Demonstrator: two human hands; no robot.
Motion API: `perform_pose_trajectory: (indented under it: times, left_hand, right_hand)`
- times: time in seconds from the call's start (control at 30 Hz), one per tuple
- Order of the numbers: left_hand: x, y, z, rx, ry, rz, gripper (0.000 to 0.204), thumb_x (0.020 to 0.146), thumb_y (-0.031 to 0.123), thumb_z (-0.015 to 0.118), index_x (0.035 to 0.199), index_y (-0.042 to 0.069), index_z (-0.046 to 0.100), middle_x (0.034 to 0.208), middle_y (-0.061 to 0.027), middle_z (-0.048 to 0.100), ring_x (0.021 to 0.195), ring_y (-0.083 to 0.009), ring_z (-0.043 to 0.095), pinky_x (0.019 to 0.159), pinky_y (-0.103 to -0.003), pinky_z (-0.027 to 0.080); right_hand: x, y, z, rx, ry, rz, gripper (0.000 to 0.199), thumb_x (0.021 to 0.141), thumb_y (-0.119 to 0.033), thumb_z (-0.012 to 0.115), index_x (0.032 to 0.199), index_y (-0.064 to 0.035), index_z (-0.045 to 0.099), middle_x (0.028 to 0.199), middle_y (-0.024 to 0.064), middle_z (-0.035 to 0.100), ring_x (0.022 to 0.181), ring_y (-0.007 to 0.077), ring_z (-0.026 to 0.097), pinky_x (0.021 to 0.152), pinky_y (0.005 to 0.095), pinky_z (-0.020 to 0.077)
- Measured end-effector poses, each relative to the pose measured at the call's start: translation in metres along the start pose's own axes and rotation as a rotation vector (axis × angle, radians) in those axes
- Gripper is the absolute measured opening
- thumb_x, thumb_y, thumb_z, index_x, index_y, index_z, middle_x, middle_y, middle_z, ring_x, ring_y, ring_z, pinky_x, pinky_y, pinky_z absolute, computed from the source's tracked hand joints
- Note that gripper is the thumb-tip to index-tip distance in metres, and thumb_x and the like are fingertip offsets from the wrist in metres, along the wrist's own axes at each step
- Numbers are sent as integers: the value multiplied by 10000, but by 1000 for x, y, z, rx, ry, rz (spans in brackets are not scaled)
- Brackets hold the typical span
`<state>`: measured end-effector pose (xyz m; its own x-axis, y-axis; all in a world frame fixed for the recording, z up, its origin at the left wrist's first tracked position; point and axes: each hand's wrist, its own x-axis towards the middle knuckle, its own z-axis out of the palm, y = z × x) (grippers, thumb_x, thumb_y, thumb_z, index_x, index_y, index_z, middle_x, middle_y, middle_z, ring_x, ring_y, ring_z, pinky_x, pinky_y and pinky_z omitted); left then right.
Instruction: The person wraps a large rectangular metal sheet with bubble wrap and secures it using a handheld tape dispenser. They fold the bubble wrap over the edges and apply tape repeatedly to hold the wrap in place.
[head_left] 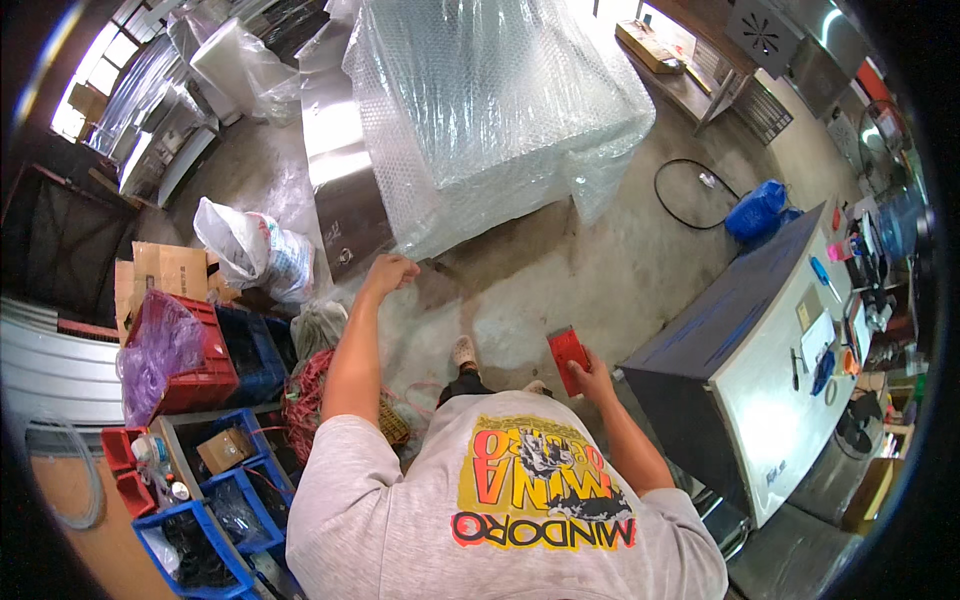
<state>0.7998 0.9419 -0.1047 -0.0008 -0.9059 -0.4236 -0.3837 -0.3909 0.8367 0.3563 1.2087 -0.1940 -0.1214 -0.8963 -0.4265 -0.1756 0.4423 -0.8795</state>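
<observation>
My left hand [388,272] is closed on the lower edge of the bubble wrap [490,100] that covers a large box-shaped steel unit straight ahead. A bare steel side of that unit [345,190] shows to the left of the wrap. My right hand [592,378] holds a flat red tool [567,355], shaped like a tape dispenser or cutter, low beside my right hip. My feet stand on the concrete floor [560,270] between the hands.
A steel cabinet with a blue film strip [760,340] stands at my right, small tools on top. Red and blue crates [200,360], a white sack [255,250] and cardboard crowd the left. A black cable loop [690,195] and a blue bag [755,210] lie beyond.
</observation>
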Motion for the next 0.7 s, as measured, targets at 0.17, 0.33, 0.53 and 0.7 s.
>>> perform_pose_trajectory:
  times: [0.17, 0.33, 0.53, 0.7]
  left_hand:
    - [-51, -43, 73, 156, -256, -61, 273, 932, 295, 654, 1099, 91, 727, 996, -40, 743, 834, -159, 692, 730, -330, 540]
    - [-105, -44, 159, -296, -659, -211, 451, 974, 485, 652, 1184, 85, 654, 1076, -31, 713, 955, -148, 668, 777, -309, 535]
    - [-135, -24, 164, -525, -813, -222, 358, 1003, 420, 634, 1158, 99, 662, 1010, 9, 700, 902, -121, 653, 771, -296, 532]
    - [-148, -47, 158, -642, -854, -257, 301, 1026, 367, 614, 1141, 96, 679, 935, 29, 698, 829, -108, 651, 725, -312, 531]
  right_hand:
    - [-40, -22, -1, -167, -26, -112, 669, 907, -310, 708, 1480, -49, 482, 1230, 215, 696, 1097, 306, 698, 943, 398, 523]
    - [-43, -82, 5, -290, -298, -206, 725, 892, -343, 704, 1503, -49, 448, 1279, 260, 651, 1152, 409, 655, 978, 446, 507]
    - [-39, -115, 10, -383, -382, -318, 739, 890, -358, 711, 1508, -53, 445, 1268, 261, 654, 1144, 419, 654, 967, 440, 512]
    - [-42, -121, 13, -325, -486, -329, 737, 897, -358, 710, 1506, -42, 444, 1249, 266, 662, 1131, 391, 675, 959, 425, 513]
